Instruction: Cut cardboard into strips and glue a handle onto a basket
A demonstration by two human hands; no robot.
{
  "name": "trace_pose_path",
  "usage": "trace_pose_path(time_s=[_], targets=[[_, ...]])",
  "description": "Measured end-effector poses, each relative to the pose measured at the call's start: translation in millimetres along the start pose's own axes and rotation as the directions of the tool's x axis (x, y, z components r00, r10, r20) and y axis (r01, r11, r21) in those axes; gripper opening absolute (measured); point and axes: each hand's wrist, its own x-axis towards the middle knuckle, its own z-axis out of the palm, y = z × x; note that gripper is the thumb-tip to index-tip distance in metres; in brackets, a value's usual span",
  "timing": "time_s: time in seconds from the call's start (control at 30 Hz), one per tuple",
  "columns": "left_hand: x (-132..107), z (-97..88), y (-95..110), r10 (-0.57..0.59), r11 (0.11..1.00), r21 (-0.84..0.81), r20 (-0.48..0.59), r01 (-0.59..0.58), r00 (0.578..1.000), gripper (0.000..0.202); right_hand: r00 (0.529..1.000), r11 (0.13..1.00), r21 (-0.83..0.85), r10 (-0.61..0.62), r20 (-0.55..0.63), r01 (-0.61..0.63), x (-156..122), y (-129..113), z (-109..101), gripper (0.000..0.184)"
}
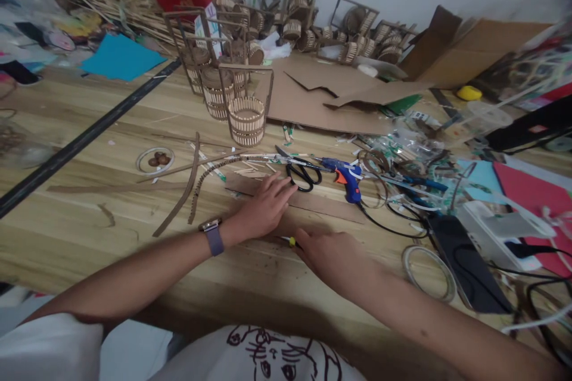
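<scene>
My left hand (263, 208), a watch on its wrist, lies with fingers stretched out over a brown cardboard strip (333, 207) on the wooden table. My right hand (324, 253) is closed around a small knife (292, 241); only its yellow end and a thin tip show, pointing left below my left palm. Just beyond my left fingertips are black-handled scissors (304, 177). A blue glue gun (347, 177) with an orange trigger lies to their right. Short pale sticks (248, 170) are scattered behind my left hand. The knife's handle is hidden in my fist.
A small slatted bucket (246, 119) with a tall handle stands ahead, with several more behind it. Curved brown strips (181, 199) and a tape ring holding brown beads (155, 161) lie left. At right are a tape roll (429, 274), a phone (469, 265) and cables.
</scene>
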Motion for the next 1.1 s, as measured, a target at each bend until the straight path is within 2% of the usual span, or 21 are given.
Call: trace_pose_path(time_s=[0.2,0.33,0.47,0.63,0.97,1.1], targets=[[-1.0,3.5,-1.0,-0.010,1.000,0.016,-0.006,0.010,1.000,0.045,1.000,1.000,-0.026,-0.013,-0.022,0.013,1.9,-1.9,2.7,0.021],[0.4,4.2,-0.5,-0.003,0.999,0.052,0.004,0.003,1.000,0.044,0.999,0.999,-0.018,-0.046,0.026,0.046,3.3,-3.9,-4.4,0.024],[1.7,2.4,2.2,0.035,0.986,0.163,0.045,-0.042,0.998,0.043,0.995,0.997,-0.032,-0.069,0.077,0.071,6.5,-6.6,-16.2,0.030],[0.1,-1.7,6.4,0.057,0.956,0.286,0.059,-0.072,0.997,0.042,0.994,0.995,-0.049,-0.087,0.059,0.090,7.1,-7.0,-21.5,0.032],[-1.5,-4.3,7.8,0.053,0.972,0.221,0.114,-0.078,0.992,0.045,0.986,0.996,-0.072,-0.032,0.161,0.044,-6.7,6.4,-16.0,0.033],[-2.0,-3.2,7.8,0.051,0.967,0.246,0.091,-0.072,0.995,0.044,0.987,0.996,-0.095,0.011,0.162,0.004,-21.7,17.0,-12.9,0.043]])
